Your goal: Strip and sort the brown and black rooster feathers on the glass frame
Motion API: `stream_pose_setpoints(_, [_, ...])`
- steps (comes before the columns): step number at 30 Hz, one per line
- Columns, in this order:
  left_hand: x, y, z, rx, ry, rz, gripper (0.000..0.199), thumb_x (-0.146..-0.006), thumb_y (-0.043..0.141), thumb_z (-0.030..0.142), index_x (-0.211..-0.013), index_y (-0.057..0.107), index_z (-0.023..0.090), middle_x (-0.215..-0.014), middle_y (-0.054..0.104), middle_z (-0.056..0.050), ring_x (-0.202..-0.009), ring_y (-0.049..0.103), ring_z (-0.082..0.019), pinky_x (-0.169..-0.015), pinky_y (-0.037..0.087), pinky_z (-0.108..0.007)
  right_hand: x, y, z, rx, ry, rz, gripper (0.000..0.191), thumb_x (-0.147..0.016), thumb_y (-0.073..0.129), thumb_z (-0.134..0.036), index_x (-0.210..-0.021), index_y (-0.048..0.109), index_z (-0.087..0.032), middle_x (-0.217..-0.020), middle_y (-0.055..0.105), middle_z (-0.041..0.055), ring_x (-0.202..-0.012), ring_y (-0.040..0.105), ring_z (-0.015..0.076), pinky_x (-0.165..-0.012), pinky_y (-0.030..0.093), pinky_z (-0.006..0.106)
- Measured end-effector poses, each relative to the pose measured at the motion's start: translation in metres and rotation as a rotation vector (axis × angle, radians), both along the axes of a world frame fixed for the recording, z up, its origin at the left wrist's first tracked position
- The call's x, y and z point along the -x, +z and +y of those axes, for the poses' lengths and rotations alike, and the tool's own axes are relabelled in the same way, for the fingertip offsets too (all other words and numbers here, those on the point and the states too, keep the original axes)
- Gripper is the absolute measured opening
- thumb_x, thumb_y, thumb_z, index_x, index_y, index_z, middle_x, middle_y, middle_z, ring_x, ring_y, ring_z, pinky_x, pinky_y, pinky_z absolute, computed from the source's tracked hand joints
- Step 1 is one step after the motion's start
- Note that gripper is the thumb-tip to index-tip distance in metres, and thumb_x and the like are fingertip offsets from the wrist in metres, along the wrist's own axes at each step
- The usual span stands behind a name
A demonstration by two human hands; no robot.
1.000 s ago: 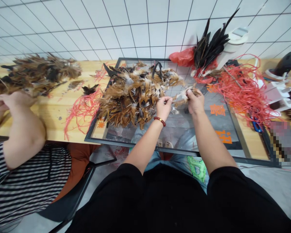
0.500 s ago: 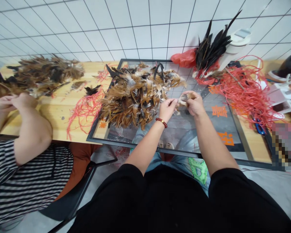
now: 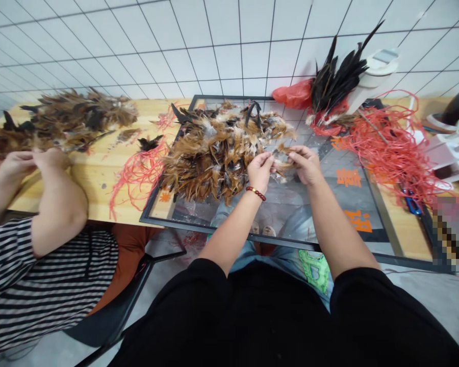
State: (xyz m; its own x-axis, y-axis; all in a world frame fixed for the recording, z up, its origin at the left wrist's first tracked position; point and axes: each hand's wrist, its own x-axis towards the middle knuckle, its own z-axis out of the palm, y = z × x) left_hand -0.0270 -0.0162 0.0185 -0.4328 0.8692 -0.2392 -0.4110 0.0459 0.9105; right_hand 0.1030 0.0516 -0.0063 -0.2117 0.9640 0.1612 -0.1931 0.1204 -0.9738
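Brown feathers are pinched between the fingertips of my right hand. My left hand, with a red bead bracelet at its wrist, is closed at the near end of the same small feathers; what exactly its fingertips grip is too small to make out. Both hands are above a glass panel with a black frame. Just left of my left hand lies a large pile of brown and white feathers, with a few black ones among them.
At the left a person's hands are close to another feather pile. Pink strings lie between the piles. Black feathers stand beside a red bag. Red strings and blue-handled scissors are at the right.
My hands have moved slightly apart, and more of the brown feathers shows between them. The whole view has shifted a little.
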Motion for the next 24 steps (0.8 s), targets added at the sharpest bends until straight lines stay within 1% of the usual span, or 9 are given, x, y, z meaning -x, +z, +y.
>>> stream_pose_setpoints(4, [0.002,0.0021,-0.001,-0.013,-0.017,-0.041,0.038,-0.082,0.068,0.011,-0.119,0.062,0.019,-0.09,0.073,-0.002,-0.07,0.068,-0.009,-0.067,0.053,-0.02,0.006,-0.0022,-0.004,-0.055,0.057,-0.077,0.053,-0.05,0.09,-0.049,-0.09,0.068,-0.022,-0.085,0.07,0.001,-0.077,0.065,0.017,-0.076,0.054,0.034])
stream_pose_setpoints(6, [0.0014,0.0012,-0.0008,-0.013,-0.05,-0.037,0.044,-0.082,0.066,0.008,-0.124,0.06,0.02,-0.089,0.074,-0.002,-0.072,0.069,-0.009,-0.069,0.054,-0.02,0.0082,-0.0031,-0.005,-0.058,0.032,-0.113,0.056,-0.047,0.091,-0.052,-0.088,0.069,-0.022,-0.084,0.071,0.0008,-0.075,0.065,0.017,-0.075,0.054,0.034])
stream_pose_setpoints(7, [0.0007,0.0002,-0.0004,-0.011,-0.072,-0.028,0.043,-0.082,0.066,0.008,-0.123,0.06,0.019,-0.088,0.074,-0.002,-0.071,0.069,-0.009,-0.069,0.054,-0.019,0.0088,-0.0032,-0.0052,-0.055,0.01,-0.121,0.054,-0.048,0.09,-0.055,-0.085,0.069,-0.022,-0.082,0.071,0.0004,-0.073,0.064,0.0165,-0.073,0.054,0.033])
stream_pose_setpoints(11, [-0.0034,-0.0048,0.0014,0.02,-0.148,0.034,0.024,-0.083,0.066,0.011,-0.107,0.067,0.014,-0.078,0.072,-0.001,-0.063,0.066,-0.007,-0.064,0.052,-0.018,0.0087,-0.0016,-0.0042,-0.063,-0.051,-0.088,0.046,-0.053,0.086,-0.06,-0.069,0.068,-0.021,-0.07,0.067,-0.0012,-0.066,0.06,0.014,-0.068,0.053,0.03])
stream_pose_setpoints(14, [-0.0043,-0.0065,0.0017,0.032,-0.16,0.061,0.013,-0.086,0.067,0.021,-0.097,0.07,0.014,-0.071,0.069,0.0,-0.059,0.064,-0.007,-0.06,0.051,-0.018,0.0079,-0.0003,-0.003,-0.064,-0.085,-0.058,0.046,-0.052,0.087,-0.06,-0.065,0.067,-0.021,-0.069,0.066,-0.0013,-0.066,0.06,0.014,-0.067,0.053,0.03])
stream_pose_setpoints(18, [-0.0015,-0.0039,0.0002,0.022,-0.157,0.039,0.02,-0.084,0.07,0.033,-0.082,0.07,0.013,-0.069,0.068,-0.001,-0.057,0.063,-0.009,-0.055,0.05,-0.019,0.0073,-0.0021,-0.002,-0.047,-0.061,-0.031,0.043,-0.052,0.088,-0.057,-0.067,0.069,-0.021,-0.073,0.066,-0.0009,-0.069,0.061,0.0139,-0.068,0.053,0.03])
stream_pose_setpoints(21, [0.0005,-0.0008,-0.0014,0.02,-0.208,0.034,0.021,-0.081,0.074,0.032,-0.075,0.069,0.012,-0.064,0.066,-0.001,-0.053,0.058,-0.007,-0.053,0.05,-0.02,0.0064,-0.0031,-0.0026,-0.092,-0.03,-0.063,0.041,-0.056,0.087,-0.055,-0.068,0.069,-0.02,-0.076,0.066,-0.0002,-0.073,0.062,0.0146,-0.07,0.053,0.03])
stream_pose_setpoints(23, [0.001,0.0007,-0.002,0.021,-0.231,0.039,0.021,-0.079,0.076,0.028,-0.07,0.067,0.012,-0.06,0.064,0.0,-0.049,0.054,-0.005,-0.051,0.048,-0.018,0.0052,-0.002,-0.0038,-0.111,-0.02,-0.105,0.042,-0.059,0.085,-0.058,-0.069,0.068,-0.02,-0.073,0.065,-0.0003,-0.071,0.061,0.0144,-0.068,0.053,0.029])
stream_pose_setpoints(24, [0.0011,0.0013,-0.002,0.02,-0.221,0.031,0.022,-0.078,0.077,0.027,-0.068,0.065,0.012,-0.058,0.063,0.001,-0.047,0.052,-0.004,-0.05,0.047,-0.018,0.0044,-0.001,-0.0046,-0.103,-0.01,-0.118,0.043,-0.061,0.083,-0.06,-0.072,0.068,-0.02,-0.071,0.064,-0.0005,-0.069,0.06,0.0139,-0.067,0.052,0.029])
